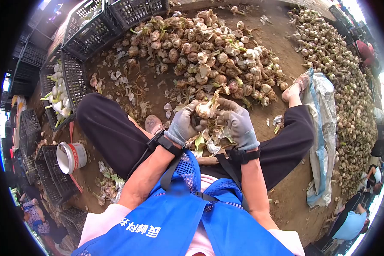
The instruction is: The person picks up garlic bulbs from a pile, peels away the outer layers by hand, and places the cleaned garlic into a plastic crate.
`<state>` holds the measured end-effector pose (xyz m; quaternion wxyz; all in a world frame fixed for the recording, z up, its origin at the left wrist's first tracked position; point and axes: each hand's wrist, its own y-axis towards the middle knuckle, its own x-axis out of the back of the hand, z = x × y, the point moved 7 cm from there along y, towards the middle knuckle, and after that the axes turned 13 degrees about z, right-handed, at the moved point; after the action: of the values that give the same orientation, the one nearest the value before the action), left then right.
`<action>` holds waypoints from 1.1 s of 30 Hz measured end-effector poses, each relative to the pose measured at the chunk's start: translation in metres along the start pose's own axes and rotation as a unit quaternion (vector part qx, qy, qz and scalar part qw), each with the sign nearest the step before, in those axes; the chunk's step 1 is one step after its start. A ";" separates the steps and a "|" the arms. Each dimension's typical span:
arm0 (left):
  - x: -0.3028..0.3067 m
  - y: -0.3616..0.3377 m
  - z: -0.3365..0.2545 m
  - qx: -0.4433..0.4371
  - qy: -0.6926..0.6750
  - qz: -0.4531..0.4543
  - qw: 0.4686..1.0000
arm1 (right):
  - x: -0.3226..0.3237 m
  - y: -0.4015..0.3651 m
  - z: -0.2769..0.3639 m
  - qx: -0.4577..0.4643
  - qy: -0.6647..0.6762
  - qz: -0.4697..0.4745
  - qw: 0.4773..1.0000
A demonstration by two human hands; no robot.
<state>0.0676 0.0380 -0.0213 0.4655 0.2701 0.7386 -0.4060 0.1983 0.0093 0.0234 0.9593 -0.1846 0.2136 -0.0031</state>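
Note:
Between my two gloved hands, above my lap, is a garlic bulb (205, 110) with dry, dirty outer skin. My left hand (184, 123), in a grey glove, is closed around the bulb's left side. From the right, my right hand (238, 121) grips the dry skin and stalk end with bent fingers; the fingertips are partly hidden behind the bulb. Peeled skins and leaf scraps (209, 143) lie in my lap just under the hands. A large heap of unpeeled garlic (200, 55) spreads over the ground in front of my legs.
At the left, a black crate (74, 77) holds cleaned white garlic (60, 96). A white bucket (71, 158) stands by my left knee, near more crates. To the right lie a pale woven sack (322, 136) and a long garlic pile (354, 111). Other people sit at the far edges.

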 end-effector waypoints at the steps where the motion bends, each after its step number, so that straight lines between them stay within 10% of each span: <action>1: -0.001 0.000 0.001 0.002 0.002 0.002 1.000 | -0.008 -0.005 0.006 -0.011 0.000 0.012 1.000; 9: -0.030 -0.013 -0.006 -0.034 0.319 0.031 0.947 | -0.011 0.001 0.001 0.042 -0.003 -0.035 0.998; 17: -0.009 0.003 -0.003 -0.019 -0.071 0.110 0.991 | 0.033 0.001 -0.025 0.020 0.260 -0.086 0.962; 20: -0.020 -0.003 0.000 -0.012 0.009 0.049 0.999 | 0.013 -0.011 0.022 0.079 -0.196 -0.065 0.975; 22: -0.008 -0.003 0.005 -0.012 0.165 0.037 0.985 | -0.023 -0.012 0.034 0.140 -0.266 -0.026 0.954; 24: 0.002 -0.002 0.006 -0.041 0.372 0.014 0.927 | -0.007 -0.011 0.005 0.118 -0.229 -0.061 0.964; 26: -0.032 -0.010 0.020 0.063 0.238 0.053 0.968 | 0.026 -0.021 -0.012 0.140 -0.184 -0.134 0.964; 27: -0.042 0.001 0.028 0.110 0.067 0.167 0.978 | 0.004 -0.047 0.032 0.151 0.129 -0.077 0.977; 28: -0.031 0.000 0.021 0.066 0.265 0.052 0.961 | 0.019 -0.093 0.076 0.281 0.016 -0.142 0.949; 29: -0.022 0.008 0.025 0.112 0.086 0.092 0.986 | 0.033 -0.151 0.110 0.390 -0.099 -0.194 0.895; 31: 0.040 0.019 -0.001 0.084 0.061 0.002 0.995 | 0.064 -0.266 0.136 0.244 -0.561 -0.412 0.676; 33: 0.030 0.005 -0.006 0.010 0.129 -0.257 0.958 | 0.115 -0.389 0.117 0.221 -0.245 -0.641 0.693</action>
<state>0.0557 0.0462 -0.0490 0.2439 0.1261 0.8326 -0.4810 0.3795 -0.3214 0.2128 0.7556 -0.0537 -0.2063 -0.6194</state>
